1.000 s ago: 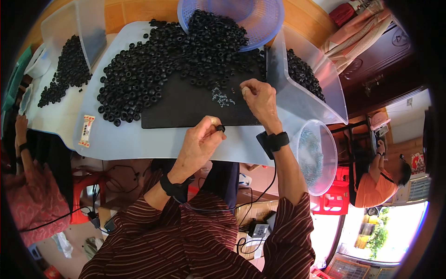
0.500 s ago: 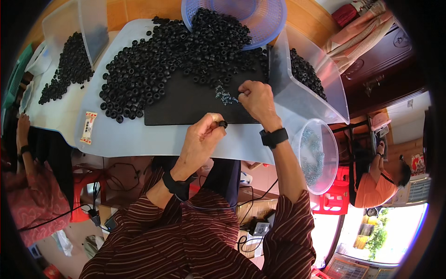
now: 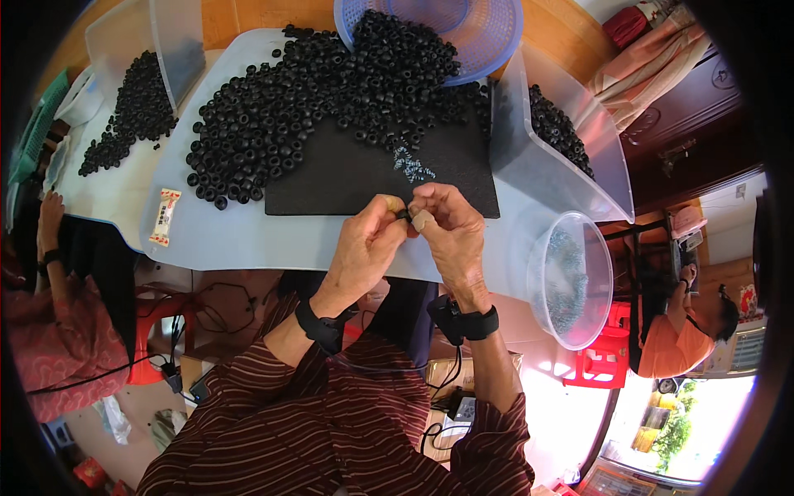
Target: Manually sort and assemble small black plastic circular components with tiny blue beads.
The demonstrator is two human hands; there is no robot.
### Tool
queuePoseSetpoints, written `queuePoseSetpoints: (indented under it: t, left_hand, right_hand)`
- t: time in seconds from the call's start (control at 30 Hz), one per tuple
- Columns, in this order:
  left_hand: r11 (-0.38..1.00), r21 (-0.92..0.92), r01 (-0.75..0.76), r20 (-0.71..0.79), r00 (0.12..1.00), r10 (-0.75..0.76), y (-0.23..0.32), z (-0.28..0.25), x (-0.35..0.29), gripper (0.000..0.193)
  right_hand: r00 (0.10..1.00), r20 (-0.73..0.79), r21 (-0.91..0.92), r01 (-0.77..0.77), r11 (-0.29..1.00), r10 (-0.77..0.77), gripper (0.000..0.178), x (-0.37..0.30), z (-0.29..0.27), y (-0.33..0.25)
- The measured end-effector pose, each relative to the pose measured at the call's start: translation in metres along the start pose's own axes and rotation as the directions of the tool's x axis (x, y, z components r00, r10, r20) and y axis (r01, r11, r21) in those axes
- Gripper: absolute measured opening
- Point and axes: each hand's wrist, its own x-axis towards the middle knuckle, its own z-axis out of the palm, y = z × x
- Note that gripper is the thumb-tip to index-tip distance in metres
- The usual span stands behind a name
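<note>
My left hand (image 3: 364,241) is closed in a pinch on a small black ring-shaped part (image 3: 403,214) above the near edge of the black mat (image 3: 331,178). Against it my right hand (image 3: 451,231) is also pinched, its fingertips touching the part. Whatever those right fingers hold is hidden. Just beyond the hands, a small scatter of silvery-blue bits (image 3: 411,165), perhaps tiny springs, lies on the mat. A large heap of black ring-shaped parts (image 3: 256,132) spreads over the mat's far and left sides.
A blue basket (image 3: 492,41) is tipped at the back. Clear bins (image 3: 571,194) (image 3: 161,50) flank the heap. A round tub (image 3: 602,285) of silvery bits stands right. A wrapped snack (image 3: 165,217) lies on the pale table (image 3: 248,248). People sit at left (image 3: 62,331) and far right (image 3: 674,339).
My right hand has come from the silvery bits back toward me and left, meeting my left hand at the black part. The whole view has shifted slightly.
</note>
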Motion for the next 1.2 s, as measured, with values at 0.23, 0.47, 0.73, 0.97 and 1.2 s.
queuePoseSetpoints:
  t: [0.23, 0.47, 0.73, 0.97, 1.2]
  left_hand:
    - [0.998, 0.053, -0.015, 0.015, 1.0, 0.014, -0.002, 0.002, 0.0, 0.013]
    - [0.999, -0.008, -0.031, -0.012, 0.999, 0.031, -0.01, -0.002, 0.0, 0.013]
    - [1.0, 0.022, 0.01, 0.017, 1.0, -0.01, -0.007, -0.003, -0.001, 0.017]
    - [0.998, 0.041, 0.054, 0.02, 0.998, -0.055, -0.001, -0.005, 0.001, 0.017]
    - [0.998, 0.062, 0.018, 0.064, 0.998, -0.022, -0.008, -0.007, 0.002, 0.013]
  right_hand:
    - [0.995, 0.033, -0.11, 0.099, 0.989, -0.096, 0.012, -0.009, -0.005, 0.002]
    - [0.996, 0.07, -0.327, 0.075, 0.942, -0.055, 0.01, 0.01, -0.005, -0.014]
    - [0.874, 0.288, -0.773, 0.453, 0.444, -0.392, 0.018, 0.099, -0.018, -0.011]
    - [0.891, 0.325, -0.712, 0.451, 0.538, -0.315, 0.013, 0.126, 0.002, -0.012]
    - [0.949, 0.288, -0.784, 0.31, 0.538, -0.128, 0.016, 0.125, -0.008, -0.017]
